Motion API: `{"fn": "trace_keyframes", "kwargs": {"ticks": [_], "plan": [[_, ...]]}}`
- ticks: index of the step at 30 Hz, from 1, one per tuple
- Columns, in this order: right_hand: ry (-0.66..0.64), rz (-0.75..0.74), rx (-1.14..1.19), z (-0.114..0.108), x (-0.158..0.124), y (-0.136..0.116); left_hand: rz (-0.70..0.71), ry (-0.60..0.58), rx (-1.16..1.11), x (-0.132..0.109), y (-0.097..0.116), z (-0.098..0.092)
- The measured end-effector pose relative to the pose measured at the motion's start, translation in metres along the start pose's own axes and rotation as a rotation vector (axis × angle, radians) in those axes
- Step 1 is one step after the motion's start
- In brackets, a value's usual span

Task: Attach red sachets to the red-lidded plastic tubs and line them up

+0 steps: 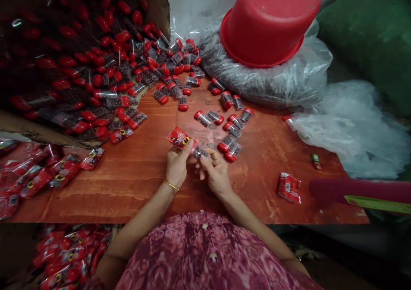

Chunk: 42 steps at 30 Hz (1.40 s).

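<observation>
My left hand (pixel 176 165), with a thin yellow bangle on its wrist, pinches a red printed packet (pixel 178 137) between thumb and fingers. A small clear bottle (pixel 199 152) with dark round pieces inside extends from the packet's right end. The fingers of my right hand (pixel 218 172) are closed on that bottle's right end, whose tip they partly cover. Both hands are above the middle of the reddish-brown table (pixel 128 195). Just beyond my right hand lie several loose red-capped bottles (pixel 233 152).
At left, a tipped cardboard box (pixel 167 11) spills red-capped bottles. Red packets (pixel 66 170) lie before it, with more below the table. A red tub (pixel 272 24) sits upside down on a filled plastic bag (pixel 276 84). At right are a flat red packet (pixel 289 188) and crumpled plastic (pixel 359 131).
</observation>
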State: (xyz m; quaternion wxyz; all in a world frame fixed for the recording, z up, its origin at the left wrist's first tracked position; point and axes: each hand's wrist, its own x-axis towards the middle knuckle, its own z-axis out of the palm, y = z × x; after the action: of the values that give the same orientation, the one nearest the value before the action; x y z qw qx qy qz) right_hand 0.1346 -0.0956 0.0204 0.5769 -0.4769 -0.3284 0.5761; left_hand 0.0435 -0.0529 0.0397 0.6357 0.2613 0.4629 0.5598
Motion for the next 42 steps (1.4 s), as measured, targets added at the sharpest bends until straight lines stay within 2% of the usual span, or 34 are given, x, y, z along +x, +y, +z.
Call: {"fn": "trace_keyframes", "kwargs": {"ticks": [2,4,9,11,14,16,19,23,25,29,31,34,38,42], "plan": [[-0.055,0.052,0.018,0.000,-0.001,0.002,-0.040,-0.049,0.080,-0.002,0.001,0.001],[-0.062,0.041,-0.035,0.000,-0.002,0.004,-0.076,-0.091,0.150,-0.005,0.001,0.002],[0.118,-0.236,-0.292,-0.001,-0.005,0.002,-0.088,-0.127,0.070,-0.007,-0.004,0.005],[0.072,-0.199,-0.281,-0.001,-0.005,-0.001,-0.109,-0.102,0.011,-0.005,-0.005,0.006],[-0.044,-0.047,-0.161,0.000,-0.004,-0.002,-0.135,-0.041,-0.066,-0.004,-0.003,0.007],[-0.074,0.007,-0.093,0.002,-0.005,0.000,-0.184,-0.051,-0.036,-0.005,0.000,0.008],[0.001,-0.023,-0.086,0.006,-0.007,0.005,-0.242,-0.100,0.052,-0.009,0.003,0.009],[0.137,-0.183,-0.184,0.008,-0.008,0.005,-0.196,-0.151,-0.013,-0.012,0.003,0.012],[0.113,-0.180,-0.189,0.007,-0.006,0.004,-0.175,-0.162,-0.041,-0.012,0.003,0.013],[0.058,-0.153,-0.180,0.006,-0.006,0.003,-0.197,-0.099,-0.110,-0.009,0.002,0.016],[0.083,-0.177,-0.182,0.007,-0.006,0.004,-0.206,-0.082,-0.066,-0.010,-0.001,0.014],[0.119,-0.142,-0.159,0.009,-0.006,0.006,-0.174,-0.121,0.065,-0.012,-0.007,0.009],[0.069,-0.052,-0.146,0.009,-0.003,0.004,-0.156,-0.219,0.090,-0.014,-0.006,0.003],[-0.123,0.035,-0.093,0.004,0.001,-0.001,-0.194,-0.168,0.013,-0.011,0.002,-0.001]]}}
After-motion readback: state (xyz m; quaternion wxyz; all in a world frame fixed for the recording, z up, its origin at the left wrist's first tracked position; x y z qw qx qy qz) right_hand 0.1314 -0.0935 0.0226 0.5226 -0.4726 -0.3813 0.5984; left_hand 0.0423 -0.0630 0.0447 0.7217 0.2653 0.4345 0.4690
